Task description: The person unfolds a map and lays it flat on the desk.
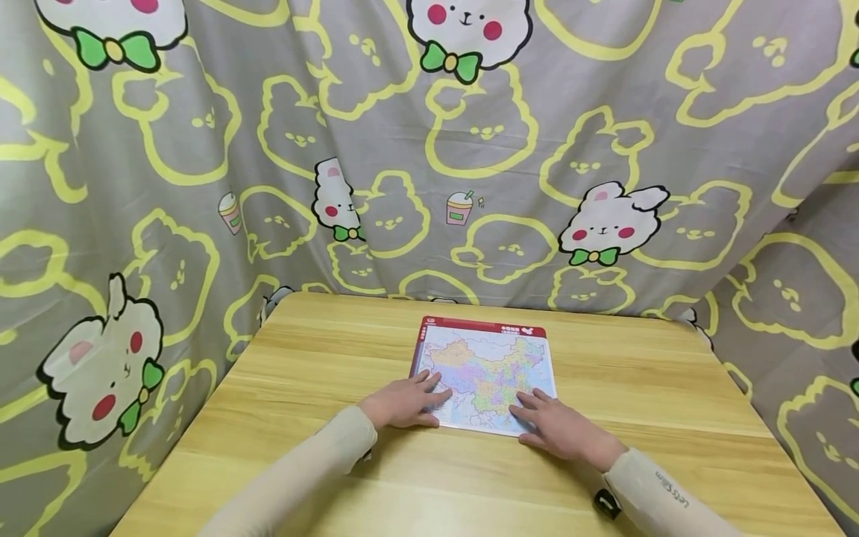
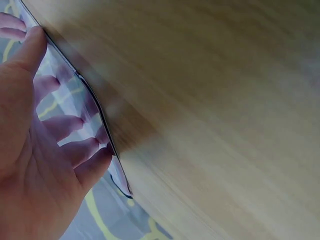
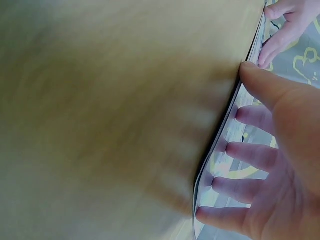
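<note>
Look just below the centre of the frame for the map (image 1: 486, 365), lying face up on the desk (image 1: 322, 343), with its red band (image 1: 470, 324) toward the top. At its lower left, see the left grip (image 1: 406, 400): spread, with fingertips on the printed face, pinching nothing. At its lower right, note the right grip (image 1: 564, 429), equally spread, with thumb at the near edge in the right wrist view. Judging by this pose, probably steadying or squaring the map. To do that well, press lightly and evenly on both sides, move both together, and avoid twisting or skidding. Cannot tell its stiffness from these views; so go easy, without bowing the middle.
</note>
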Demonstrator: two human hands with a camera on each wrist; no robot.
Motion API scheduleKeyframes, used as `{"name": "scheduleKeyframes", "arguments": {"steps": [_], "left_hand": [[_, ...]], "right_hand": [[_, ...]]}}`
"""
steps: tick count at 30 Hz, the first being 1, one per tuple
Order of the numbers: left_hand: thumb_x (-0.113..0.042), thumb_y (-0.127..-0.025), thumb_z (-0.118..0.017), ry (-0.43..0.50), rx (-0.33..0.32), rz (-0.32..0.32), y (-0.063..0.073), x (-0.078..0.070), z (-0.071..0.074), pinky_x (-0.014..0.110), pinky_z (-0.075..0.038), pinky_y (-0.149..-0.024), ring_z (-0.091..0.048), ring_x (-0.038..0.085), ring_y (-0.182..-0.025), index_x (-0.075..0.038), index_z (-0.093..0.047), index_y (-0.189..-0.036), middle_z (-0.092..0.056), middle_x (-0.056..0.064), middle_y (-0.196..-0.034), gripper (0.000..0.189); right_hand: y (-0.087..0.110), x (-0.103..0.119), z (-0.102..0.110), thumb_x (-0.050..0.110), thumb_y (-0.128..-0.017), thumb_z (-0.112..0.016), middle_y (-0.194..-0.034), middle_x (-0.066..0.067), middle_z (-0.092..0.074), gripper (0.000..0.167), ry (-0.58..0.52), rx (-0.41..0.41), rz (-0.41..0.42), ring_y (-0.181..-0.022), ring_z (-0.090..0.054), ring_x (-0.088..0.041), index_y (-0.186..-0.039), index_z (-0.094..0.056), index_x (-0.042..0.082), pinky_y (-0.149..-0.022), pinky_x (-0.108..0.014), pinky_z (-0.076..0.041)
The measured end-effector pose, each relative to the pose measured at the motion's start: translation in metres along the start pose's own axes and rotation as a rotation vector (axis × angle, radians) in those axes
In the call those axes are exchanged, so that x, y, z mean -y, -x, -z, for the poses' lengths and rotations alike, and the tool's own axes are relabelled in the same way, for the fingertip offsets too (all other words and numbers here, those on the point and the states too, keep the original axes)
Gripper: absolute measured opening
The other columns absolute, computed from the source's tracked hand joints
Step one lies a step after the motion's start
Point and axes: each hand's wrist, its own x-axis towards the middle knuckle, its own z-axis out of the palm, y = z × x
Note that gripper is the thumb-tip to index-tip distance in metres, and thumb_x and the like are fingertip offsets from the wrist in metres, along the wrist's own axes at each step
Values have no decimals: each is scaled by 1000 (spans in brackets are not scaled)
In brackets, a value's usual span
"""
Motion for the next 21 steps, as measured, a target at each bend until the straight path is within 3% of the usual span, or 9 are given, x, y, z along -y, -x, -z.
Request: {"name": "scheduleKeyframes", "arguments": {"steps": [9, 21], "left_hand": [[-57, -92, -44, -17, 39, 7, -1, -2, -1, 40, -28, -108, -23, 33, -139, -29, -31, -149, -23, 9, -154, 65], [-58, -92, -42, -74, 25, -30, 3, -9, -2, 38, -28, -108, -25, 35, -138, -28, -31, -149, -26, 12, -153, 65]], "right_hand": [[2, -2, 0, 33, -94, -58, -140, -25, -42, 49, -4, -6, -5, -127, -34, -52, -133, -54, 2, -96, -63, -33], [4, -7, 0, 33, -94, -58, -139, -26, -43, 50, 26, -46, -4, -123, -37, -55, -132, -55, 1, -94, -64, -34]]}}
